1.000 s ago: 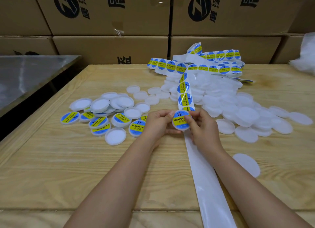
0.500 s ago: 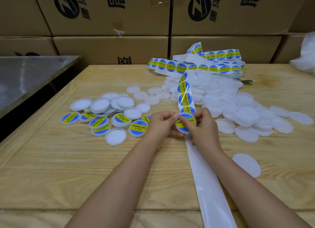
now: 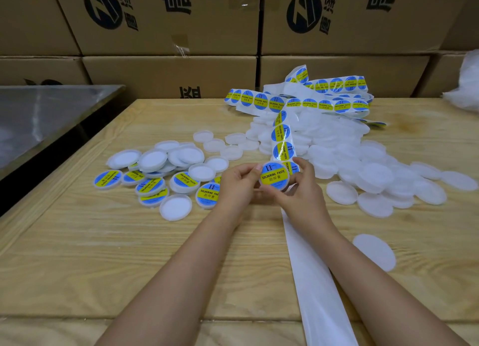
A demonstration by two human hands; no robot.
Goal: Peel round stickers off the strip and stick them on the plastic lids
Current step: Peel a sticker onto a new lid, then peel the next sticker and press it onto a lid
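1. The lid (image 3: pixel 274 176) with its round sticker facing up is held above the table (image 3: pixel 103 242), between both hands.
2. The left hand (image 3: pixel 237 185) pinches its left edge; the right hand (image 3: pixel 302 190) closes on its right and lower edge.
3. The finished lids (image 3: pixel 155 187) lie to the left, nearer the left hand.
4. The strip (image 3: pixel 281 141) runs away behind the lid, its long axis pointing forward.

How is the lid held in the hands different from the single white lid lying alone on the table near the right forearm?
The held lid carries a blue and yellow sticker reading SOLDERING PASTE; the lone lid is plain white. The held lid is lifted off the wooden table, tilted toward the camera, pinched between the left hand and right hand; the lone lid lies flat on the wood, untouched. Both are round plastic lids.
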